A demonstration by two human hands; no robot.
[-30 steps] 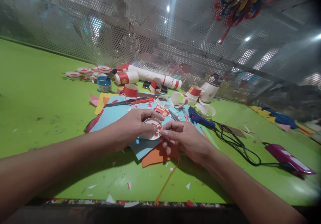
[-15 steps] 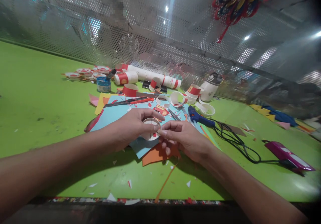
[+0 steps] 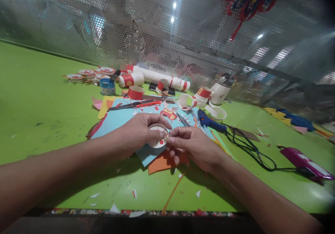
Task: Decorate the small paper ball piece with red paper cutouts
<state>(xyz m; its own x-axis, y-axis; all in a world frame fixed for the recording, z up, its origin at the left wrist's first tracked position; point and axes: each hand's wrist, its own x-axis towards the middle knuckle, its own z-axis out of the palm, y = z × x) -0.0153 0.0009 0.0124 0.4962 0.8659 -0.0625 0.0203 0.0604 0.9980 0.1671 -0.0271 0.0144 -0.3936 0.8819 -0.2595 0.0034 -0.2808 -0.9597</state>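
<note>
My left hand [image 3: 140,132] grips a round white paper cup bottom [image 3: 154,141] with a raised rim, its thumb pressed on the inside. Dark lines and a small red patch show on the disc. At the right side of the rim, my right hand [image 3: 195,145] has its thumb and forefinger pinched together; whatever lies between them is too small to make out. Under both hands are light-blue paper [image 3: 104,129] and an orange sheet [image 3: 159,163]. Just beyond them lie a red printed paper piece [image 3: 168,114] and scissors [image 3: 183,118].
A blue glue gun [image 3: 210,121] with a black cord lies right, near a magenta device [image 3: 305,162]. Behind are red-handled scissors [image 3: 146,103], cut cup rings [image 3: 186,102], stacked cups [image 3: 132,79], a blue-lidded jar [image 3: 107,86] and a white bottle [image 3: 222,89]. Scraps dot the green table [image 3: 47,122].
Both hands keep nearly the same hold on the cup bottom, with slight finger movement at its right rim. The view has shifted a little.
</note>
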